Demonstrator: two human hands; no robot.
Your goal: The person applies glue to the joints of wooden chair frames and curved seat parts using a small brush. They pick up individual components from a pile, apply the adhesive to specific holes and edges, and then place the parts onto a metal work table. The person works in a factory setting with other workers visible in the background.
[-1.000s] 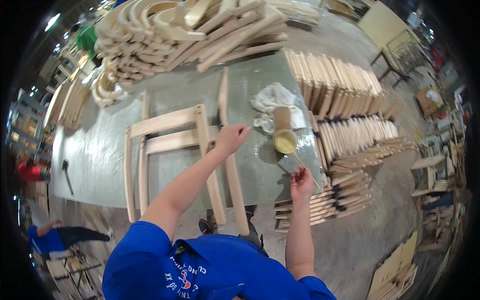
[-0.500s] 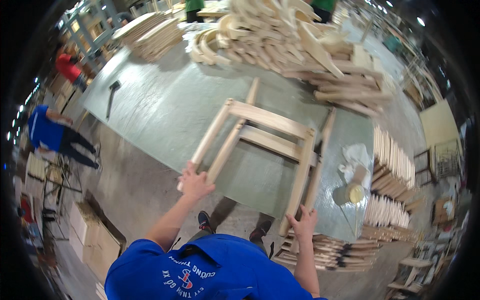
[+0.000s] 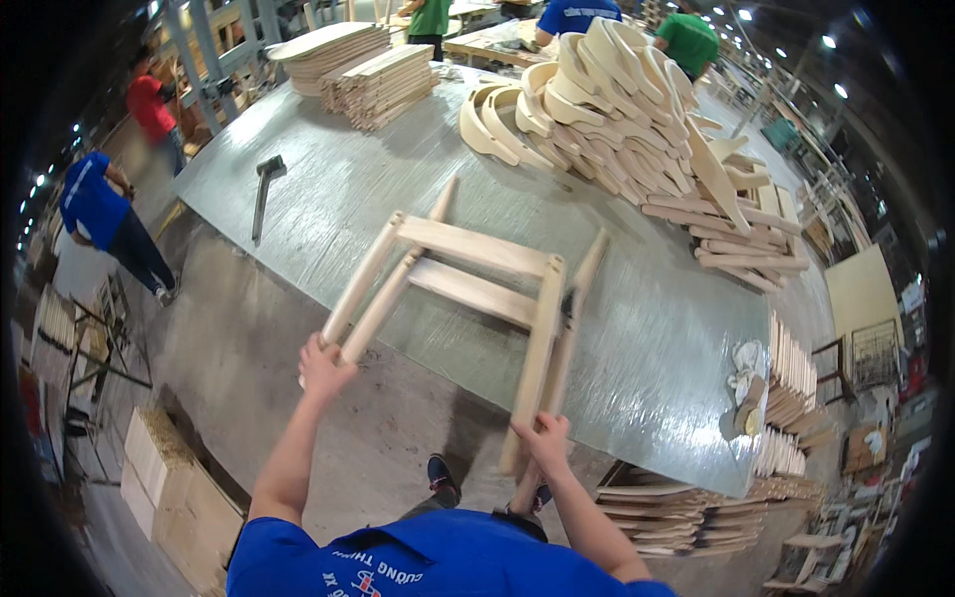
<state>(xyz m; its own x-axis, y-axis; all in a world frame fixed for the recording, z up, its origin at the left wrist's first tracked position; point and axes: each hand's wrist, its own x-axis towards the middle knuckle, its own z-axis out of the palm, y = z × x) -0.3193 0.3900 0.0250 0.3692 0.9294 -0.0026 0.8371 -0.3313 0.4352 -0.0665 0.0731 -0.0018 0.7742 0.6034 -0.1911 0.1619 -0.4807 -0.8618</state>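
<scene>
Both hands grip a wooden chair frame at the bench's near edge

The left hand point(image 3: 326, 368) is curled around the near ends of the left posts of the wooden chair frame point(image 3: 476, 247). The right hand point(image 3: 544, 438) clasps the right posts near their ends, thumb and fingers bent around the wood. The frame's crossbars lie over the bench point(image 3: 647, 328), while its near post ends jut past the near edge; whether it touches the surface is hard to tell. To its left lies a dark-headed hammer point(image 3: 263, 199). Near the right edge sits a white cloth point(image 3: 744, 366). On the far side, slats point(image 3: 383, 90) are stacked at left, and curved wooden pieces point(image 3: 617, 114) are heaped at right, beside straighter lengths point(image 3: 741, 234).
</scene>
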